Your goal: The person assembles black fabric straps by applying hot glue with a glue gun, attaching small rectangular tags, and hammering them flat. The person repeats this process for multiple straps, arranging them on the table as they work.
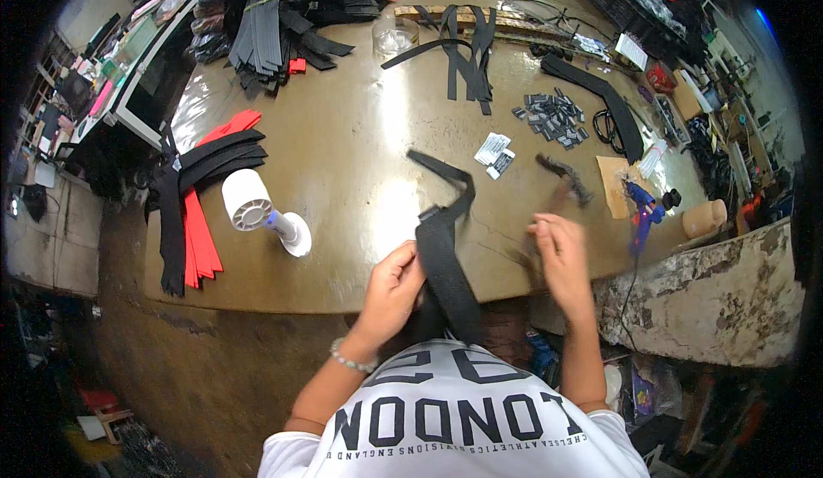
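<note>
My left hand [396, 285] is closed on the edge of a black fabric strap [446, 259], pinching it near the front edge of the table. The strap's wide part hangs down toward my shirt, and its narrower part bends away across the tabletop. Apart from the strap, to its right, my right hand [561, 251] hovers with fingers curled together; whether something thin is between them is hidden. Beyond that hand a dark metal tool [566, 178], blurred, looks like small snips. Small printed labels [495, 154] lie beyond the strap.
A white handheld fan [274, 212] stands at left, beside black and red strips [201, 212]. Bundled black straps [291, 24] are heaped at far left. Small dark tags [555, 118] lie piled at right, near a blue glue gun [645, 208] and a tape roll [705, 218].
</note>
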A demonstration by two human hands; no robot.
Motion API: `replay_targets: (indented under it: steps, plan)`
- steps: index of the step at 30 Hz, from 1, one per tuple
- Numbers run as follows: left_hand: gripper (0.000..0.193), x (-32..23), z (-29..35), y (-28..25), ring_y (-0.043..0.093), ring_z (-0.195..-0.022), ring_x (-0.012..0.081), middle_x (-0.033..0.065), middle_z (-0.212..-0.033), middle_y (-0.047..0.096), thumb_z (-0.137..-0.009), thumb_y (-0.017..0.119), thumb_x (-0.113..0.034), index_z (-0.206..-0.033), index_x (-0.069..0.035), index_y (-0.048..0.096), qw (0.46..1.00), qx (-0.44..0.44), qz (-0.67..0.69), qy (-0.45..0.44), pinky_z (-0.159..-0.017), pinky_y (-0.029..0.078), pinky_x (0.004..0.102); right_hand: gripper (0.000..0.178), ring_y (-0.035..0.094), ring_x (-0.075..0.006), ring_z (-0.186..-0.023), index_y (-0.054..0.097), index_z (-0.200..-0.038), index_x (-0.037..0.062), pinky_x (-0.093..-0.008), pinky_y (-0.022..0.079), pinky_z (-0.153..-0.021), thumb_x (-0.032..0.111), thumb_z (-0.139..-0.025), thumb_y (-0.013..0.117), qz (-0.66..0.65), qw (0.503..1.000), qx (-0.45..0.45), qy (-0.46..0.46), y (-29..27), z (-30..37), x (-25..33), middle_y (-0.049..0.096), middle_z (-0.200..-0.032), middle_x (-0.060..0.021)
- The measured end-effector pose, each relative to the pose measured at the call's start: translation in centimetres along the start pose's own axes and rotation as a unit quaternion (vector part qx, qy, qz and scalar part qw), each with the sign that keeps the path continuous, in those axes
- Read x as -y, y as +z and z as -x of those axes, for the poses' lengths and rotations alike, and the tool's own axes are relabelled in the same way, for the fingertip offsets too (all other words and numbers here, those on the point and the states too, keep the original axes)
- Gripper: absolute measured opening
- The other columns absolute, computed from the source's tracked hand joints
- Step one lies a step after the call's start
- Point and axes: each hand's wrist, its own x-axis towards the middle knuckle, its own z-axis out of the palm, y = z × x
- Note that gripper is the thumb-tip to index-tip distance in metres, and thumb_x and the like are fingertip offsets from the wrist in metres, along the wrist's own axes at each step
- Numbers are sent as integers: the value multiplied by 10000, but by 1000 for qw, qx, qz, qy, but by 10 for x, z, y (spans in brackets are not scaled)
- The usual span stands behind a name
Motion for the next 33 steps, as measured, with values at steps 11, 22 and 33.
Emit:
replay_targets:
  steps: [11,22,33]
  plan:
    - [202,15,2,12,573,-669,119,66,-835,664,-984,628,-173,-1003,23,672,987,12,-154,36,-576,452,288,249,603,-67,-857,650,-1075,-7,-259,498,-754,225,-984,642,-484,828,243,148,68,-9,56,692,-950,-46]
    - [175,-37,-25,-7,640,-763,221,126,-866,706,-912,683,-132,-997,16,719,947,28,-304,101,-720,503,333,251,516,-20,-735,710,-955,2,-210,408,-625,248,-918,739,-417,779,467,30,35,-53,24,643,-839,40]
    - [143,5,-30,-2,617,-742,269,152,-828,656,-896,676,-86,-1005,2,701,904,-114,-384,149,-707,496,375,264,446,-285,-1340,724,-1127,131,-412,333,-1117,156,-865,723,-215,939,151,-223,41,-75,64,481,-1447,-108]
